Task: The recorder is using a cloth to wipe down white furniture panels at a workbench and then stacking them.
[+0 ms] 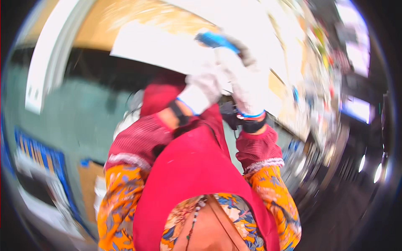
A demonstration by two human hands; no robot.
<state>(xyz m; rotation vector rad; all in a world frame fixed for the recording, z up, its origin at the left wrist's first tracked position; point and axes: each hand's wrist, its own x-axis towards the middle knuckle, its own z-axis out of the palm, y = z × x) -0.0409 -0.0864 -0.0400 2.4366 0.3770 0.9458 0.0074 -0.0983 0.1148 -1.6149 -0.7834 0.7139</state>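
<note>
White-gloved left hand (205, 90) and right hand (240, 77) meet at upper centre, blurred; fingers' grip unclear, blue object (215, 39) beside them — slow down

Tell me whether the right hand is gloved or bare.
Gloved: a white glove with a blue cuff edge covers the right hand, raised in front of the chest near the gloved left hand.

Cloth nearly everywhere, blurred by motion

Both hands wear white knitted gloves (226, 85), matt and slightly fuzzy, with blue-trimmed cuffs; the object (214, 39) at the upper glove's fingertips looks like glossy blue plastic, though blur makes this uncertain. The red cloth (188, 167) is smooth and matt, the maroon cuffs (138, 140) ribbed knit, the orange sleeves (119, 201) printed woven fabric. The white sheet (155, 48) behind appears flat and matt, like paper or board.
</note>
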